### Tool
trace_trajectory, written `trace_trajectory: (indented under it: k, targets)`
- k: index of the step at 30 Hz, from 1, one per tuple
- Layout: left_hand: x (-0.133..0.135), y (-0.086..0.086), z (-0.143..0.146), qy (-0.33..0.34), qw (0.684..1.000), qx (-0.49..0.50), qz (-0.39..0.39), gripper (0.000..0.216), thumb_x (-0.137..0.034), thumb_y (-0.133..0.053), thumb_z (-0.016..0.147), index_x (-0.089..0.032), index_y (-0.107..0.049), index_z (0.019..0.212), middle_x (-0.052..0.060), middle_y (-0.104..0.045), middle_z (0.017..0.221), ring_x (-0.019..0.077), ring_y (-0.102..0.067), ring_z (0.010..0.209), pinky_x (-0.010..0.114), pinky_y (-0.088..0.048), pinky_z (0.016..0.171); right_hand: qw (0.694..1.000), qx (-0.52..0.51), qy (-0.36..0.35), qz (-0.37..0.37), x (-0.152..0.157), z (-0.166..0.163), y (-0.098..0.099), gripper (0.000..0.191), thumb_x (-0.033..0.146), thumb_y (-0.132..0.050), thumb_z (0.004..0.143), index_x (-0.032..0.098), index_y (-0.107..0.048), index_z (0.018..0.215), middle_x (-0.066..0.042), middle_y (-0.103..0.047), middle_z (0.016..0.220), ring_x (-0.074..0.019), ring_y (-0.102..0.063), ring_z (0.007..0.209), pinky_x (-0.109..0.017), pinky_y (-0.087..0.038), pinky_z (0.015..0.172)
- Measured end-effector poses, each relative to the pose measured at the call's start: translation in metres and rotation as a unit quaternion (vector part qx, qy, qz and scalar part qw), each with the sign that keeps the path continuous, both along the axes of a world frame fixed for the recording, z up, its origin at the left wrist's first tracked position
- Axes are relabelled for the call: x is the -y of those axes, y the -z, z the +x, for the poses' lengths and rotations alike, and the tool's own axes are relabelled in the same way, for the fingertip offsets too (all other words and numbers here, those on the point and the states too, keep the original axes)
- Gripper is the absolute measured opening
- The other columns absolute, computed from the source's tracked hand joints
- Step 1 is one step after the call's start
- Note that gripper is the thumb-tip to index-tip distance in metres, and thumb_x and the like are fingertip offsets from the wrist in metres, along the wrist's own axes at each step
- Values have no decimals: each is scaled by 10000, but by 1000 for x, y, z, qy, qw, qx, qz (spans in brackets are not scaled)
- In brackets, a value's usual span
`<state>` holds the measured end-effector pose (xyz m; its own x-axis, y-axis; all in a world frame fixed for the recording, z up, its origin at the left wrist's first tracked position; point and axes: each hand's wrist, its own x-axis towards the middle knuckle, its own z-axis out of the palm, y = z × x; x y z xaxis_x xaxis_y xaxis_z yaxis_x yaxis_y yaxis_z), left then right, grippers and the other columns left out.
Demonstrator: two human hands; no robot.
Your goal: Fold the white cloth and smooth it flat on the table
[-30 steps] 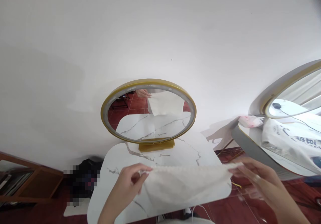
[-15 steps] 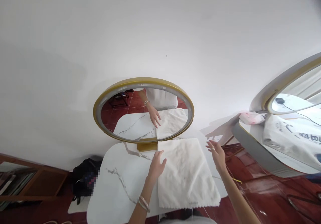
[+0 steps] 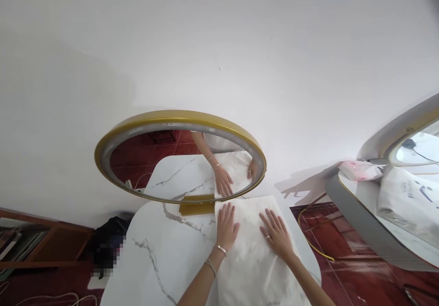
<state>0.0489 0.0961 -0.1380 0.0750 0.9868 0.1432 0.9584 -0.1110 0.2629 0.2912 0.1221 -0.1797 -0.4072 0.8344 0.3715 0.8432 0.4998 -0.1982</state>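
A white cloth (image 3: 252, 260) with a scalloped edge lies spread over the right part of the marble-patterned table (image 3: 137, 269). My left hand (image 3: 227, 227) rests flat on the cloth's left side near its far edge, fingers stretched out. On the cloth's right side lies my right hand (image 3: 277, 235), palm down with fingers spread and a ring on one finger. Neither hand grips anything. Two bracelets circle my left wrist. The near end of the cloth runs out of the bottom of the view.
An oval gold-framed mirror (image 3: 178, 116) stands on a gold base (image 3: 195, 207) behind the cloth, reflecting both hands. To the right, another table (image 3: 363, 223) holds a white printed bag (image 3: 401, 196) and a plastic packet (image 3: 360, 170). A black bag (image 3: 108, 242) sits on the floor at left.
Both hands have come down flat onto the cloth; the right hand moved left from beyond the cloth's right edge. The view has shifted, and the cloth reaches lower in the picture.
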Motion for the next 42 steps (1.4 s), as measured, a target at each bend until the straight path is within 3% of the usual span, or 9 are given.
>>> trace_trajectory:
  k: [3,8,12,19,22,26,31,37,42]
  targets:
    - [-6,5,4,1,1000,8,14,604,-311,-420,892,-192,-255,1461,68,-298,1517,249,-217,1413,490,-213,1156,999,-36,13,6,-17,-13,-9,406,402,-399,924,253,-545,1272,-84,-483,1382,-277,-364,1331,-500,-292,1087]
    - [-21,11,10,-65,997,20,22,506,-332,-380,925,-185,-365,1408,103,-364,1482,259,-289,1384,498,-276,1126,998,-21,-41,-40,-44,-80,-20,468,385,-368,937,269,-421,1387,-83,-406,1447,-266,-307,1364,-483,-295,1076]
    - [-42,12,14,-97,994,11,38,509,-294,-393,908,-185,-379,1405,110,-408,1454,297,-359,1340,524,-299,1096,996,-4,-60,-70,-65,-101,-21,450,379,-382,931,274,-455,1362,-76,-457,1411,-265,-363,1326,-491,-226,1096]
    - [-90,11,16,-148,989,4,-21,357,-216,-381,897,-175,-644,1136,130,-690,1083,290,-612,1071,459,-467,920,992,-15,-75,-100,-108,-103,-20,274,268,-427,904,224,-697,925,-63,-688,998,-254,-538,1125,-473,-260,1075]
    - [-90,9,20,-152,988,5,-23,377,-213,-369,902,-142,-628,1167,158,-665,1130,307,-587,1112,475,-446,953,993,-22,-70,-94,-101,-98,-19,301,249,-405,905,195,-674,1028,-103,-636,1147,-271,-479,1203,-466,-286,1071]
    - [-66,6,27,-141,990,8,-6,441,-185,-366,903,-142,-498,1322,143,-536,1336,288,-470,1259,489,-342,1075,994,-37,-78,-63,-55,-68,-14,435,318,-371,931,175,-492,1324,-125,-477,1382,-268,-379,1313,-465,-302,1079]
    - [-48,17,41,-156,987,14,38,504,-146,-366,890,-182,-406,1392,120,-427,1437,288,-342,1353,526,-299,1108,997,-26,-74,-22,-14,-27,-6,569,413,-410,921,289,-268,1458,-81,-305,1504,-286,-277,1379,-540,-240,1099]
    - [-71,16,65,-127,991,32,22,547,-143,-324,903,-228,-307,1443,92,-441,1432,259,-381,1333,502,-339,1092,999,-11,-42,-15,-46,-43,-8,511,314,-384,906,302,-366,1417,-60,-317,1500,-313,-204,1401,-574,-241,1081]
    - [-83,24,62,-108,993,-3,37,468,-229,-360,920,-231,-406,1386,80,-509,1376,257,-464,1263,480,-378,1052,998,56,-21,-32,-68,-65,-2,491,227,-381,854,276,-507,1326,-51,-456,1414,-316,-225,1392,-581,-142,1104]
